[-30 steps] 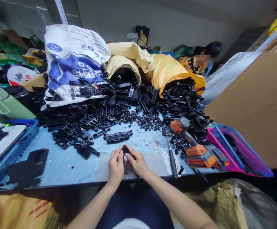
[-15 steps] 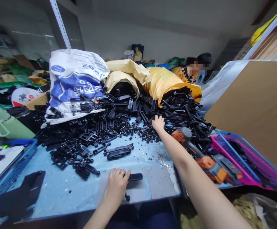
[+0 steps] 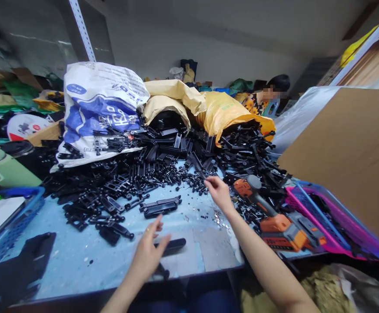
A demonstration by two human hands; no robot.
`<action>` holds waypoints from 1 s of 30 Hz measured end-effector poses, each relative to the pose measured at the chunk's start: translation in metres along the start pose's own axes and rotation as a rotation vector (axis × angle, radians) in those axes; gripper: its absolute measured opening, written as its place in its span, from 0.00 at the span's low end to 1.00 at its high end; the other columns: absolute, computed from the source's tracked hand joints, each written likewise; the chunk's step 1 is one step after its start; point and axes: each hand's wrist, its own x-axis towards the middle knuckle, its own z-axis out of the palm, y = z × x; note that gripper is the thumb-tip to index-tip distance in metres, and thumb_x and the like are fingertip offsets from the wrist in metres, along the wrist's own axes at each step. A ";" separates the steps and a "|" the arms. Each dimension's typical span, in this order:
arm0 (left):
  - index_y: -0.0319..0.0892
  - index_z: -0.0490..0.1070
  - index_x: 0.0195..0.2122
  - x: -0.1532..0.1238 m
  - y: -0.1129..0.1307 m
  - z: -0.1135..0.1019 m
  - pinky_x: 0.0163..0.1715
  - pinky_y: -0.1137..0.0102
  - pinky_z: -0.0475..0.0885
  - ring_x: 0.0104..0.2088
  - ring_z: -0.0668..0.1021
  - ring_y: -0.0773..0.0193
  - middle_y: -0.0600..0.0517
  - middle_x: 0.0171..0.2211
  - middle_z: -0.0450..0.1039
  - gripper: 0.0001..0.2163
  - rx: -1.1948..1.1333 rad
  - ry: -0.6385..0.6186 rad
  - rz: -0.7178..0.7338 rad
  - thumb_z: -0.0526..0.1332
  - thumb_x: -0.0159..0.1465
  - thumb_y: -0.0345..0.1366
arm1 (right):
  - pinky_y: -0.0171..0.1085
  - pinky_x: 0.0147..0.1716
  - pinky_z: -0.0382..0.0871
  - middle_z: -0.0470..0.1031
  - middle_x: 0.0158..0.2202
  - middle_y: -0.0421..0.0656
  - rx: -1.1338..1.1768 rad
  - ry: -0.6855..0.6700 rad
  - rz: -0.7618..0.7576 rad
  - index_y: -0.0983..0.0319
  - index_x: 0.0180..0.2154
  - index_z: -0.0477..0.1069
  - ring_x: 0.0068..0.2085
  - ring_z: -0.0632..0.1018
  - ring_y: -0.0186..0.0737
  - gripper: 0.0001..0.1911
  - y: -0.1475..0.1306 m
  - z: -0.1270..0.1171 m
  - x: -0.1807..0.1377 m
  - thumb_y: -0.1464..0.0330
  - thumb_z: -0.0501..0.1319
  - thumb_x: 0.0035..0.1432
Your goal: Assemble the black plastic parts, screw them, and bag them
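Observation:
My right hand [image 3: 220, 194] is at the front of a heap of black plastic parts [image 3: 163, 152]. Its thumb and fingers pinch the near end of a long black plastic bar [image 3: 196, 164]. My left hand [image 3: 147, 250] hovers low over the near table edge, fingers apart and slightly blurred. Just right of it lies a dark flat bar with a rounded end [image 3: 174, 246], partly hidden by the hand. A smaller black piece [image 3: 162, 271] pokes out below the hand. Beyond, a long black assembled piece [image 3: 161, 206] rests on the blue table surface [image 3: 111, 261].
An orange-and-grey cordless drill [image 3: 274, 217] lies right of my right arm, beside a pink basket [image 3: 310, 221]. White [image 3: 101, 100] and yellow [image 3: 225, 111] sacks back the heap. At left are a green flask [image 3: 16, 167] and blue basket [image 3: 16, 230]. A co-worker [image 3: 257, 101] sits behind.
My right hand has drawn back from the heap toward me, now with a long black bar in its fingers. The left hand has lifted off the dark flat bar and its fingers have spread.

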 end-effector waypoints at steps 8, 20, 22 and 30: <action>0.37 0.66 0.38 0.002 0.028 0.029 0.28 0.68 0.71 0.25 0.74 0.65 0.51 0.29 0.70 0.15 -0.612 0.168 -0.289 0.56 0.56 0.44 | 0.36 0.42 0.65 0.70 0.46 0.44 0.256 -0.737 -0.271 0.57 0.53 0.58 0.44 0.72 0.39 0.26 -0.033 -0.029 -0.137 0.58 0.58 0.54; 0.41 0.62 0.49 -0.004 0.015 0.029 0.47 0.57 0.60 0.48 0.66 0.51 0.43 0.46 0.65 0.29 0.644 -0.470 0.365 0.56 0.52 0.55 | 0.32 0.27 0.57 0.72 0.32 0.43 -0.420 -0.767 -0.503 0.61 0.38 0.67 0.32 0.73 0.37 0.21 -0.005 -0.016 -0.137 0.52 0.47 0.59; 0.41 0.62 0.47 -0.006 0.015 0.031 0.45 0.59 0.61 0.46 0.67 0.52 0.44 0.44 0.66 0.28 0.672 -0.450 0.388 0.57 0.50 0.56 | 0.31 0.26 0.57 0.71 0.32 0.43 -0.442 -0.751 -0.513 0.61 0.37 0.67 0.31 0.73 0.36 0.21 -0.010 -0.011 -0.137 0.52 0.46 0.59; 0.42 0.61 0.43 -0.014 0.007 0.029 0.39 0.64 0.64 0.40 0.71 0.55 0.47 0.38 0.67 0.20 0.650 -0.357 0.445 0.59 0.53 0.47 | 0.35 0.29 0.60 0.70 0.33 0.45 -0.548 -0.586 -0.544 0.60 0.38 0.65 0.33 0.72 0.41 0.18 -0.034 -0.015 -0.143 0.55 0.45 0.61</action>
